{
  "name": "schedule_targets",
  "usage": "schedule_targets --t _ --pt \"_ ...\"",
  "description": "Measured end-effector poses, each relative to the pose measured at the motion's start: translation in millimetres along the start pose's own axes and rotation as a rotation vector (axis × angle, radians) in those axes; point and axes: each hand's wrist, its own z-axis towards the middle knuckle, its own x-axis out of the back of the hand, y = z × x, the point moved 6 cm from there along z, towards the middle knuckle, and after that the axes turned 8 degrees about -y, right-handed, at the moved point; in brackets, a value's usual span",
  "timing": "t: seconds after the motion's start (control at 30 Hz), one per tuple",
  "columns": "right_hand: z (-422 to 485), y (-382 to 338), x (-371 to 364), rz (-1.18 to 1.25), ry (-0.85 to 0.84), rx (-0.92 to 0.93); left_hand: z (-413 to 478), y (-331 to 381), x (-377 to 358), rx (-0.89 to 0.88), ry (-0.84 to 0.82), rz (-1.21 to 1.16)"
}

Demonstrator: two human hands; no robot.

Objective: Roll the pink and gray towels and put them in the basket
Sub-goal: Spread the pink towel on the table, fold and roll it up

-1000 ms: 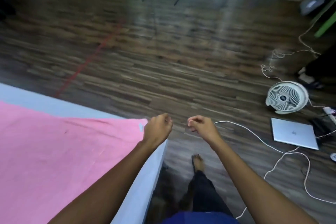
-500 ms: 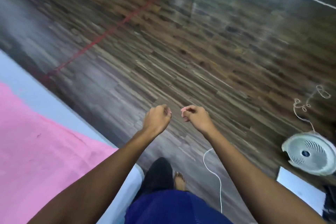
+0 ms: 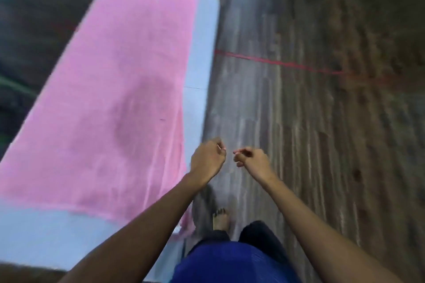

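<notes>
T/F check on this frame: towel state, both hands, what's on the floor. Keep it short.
1. The pink towel lies spread flat on the pale blue surface. True.
2. The left hand grips the towel's edge. False: its fingers are curled and hold nothing.
3. The right hand is over the wooden floor, with its fingers curled and holding nothing. True.
4. A basket stands on the floor next to the surface. False: no basket is in view.
5. A red line runs across the floor. True.
</notes>
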Motion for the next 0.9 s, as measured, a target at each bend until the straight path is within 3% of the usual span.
schedule_targets --t 0.27,0.6,0.7,0.8,0.9 --pt "95 -87 -95 -0.588 -0.542 0.268 -21 -123 15 0.438 0.326 -0.181" --pt "160 -107 -162 -1.359 -1.104 0.867 -21 -114 -24 0.733 0.522 -0.14" --pt "161 -112 -164 -1.408 -1.198 1.008 -24 -107 -20 0.81 0.638 -0.159" --pt "160 -118 -165 -1.44 -1.169 1.236 -31 -117 -17 0.859 0.782 -0.398" --pt "160 -122 -168 -1.416 -1.098 1.337 -32 -131 -17 0.849 0.756 -0.613"
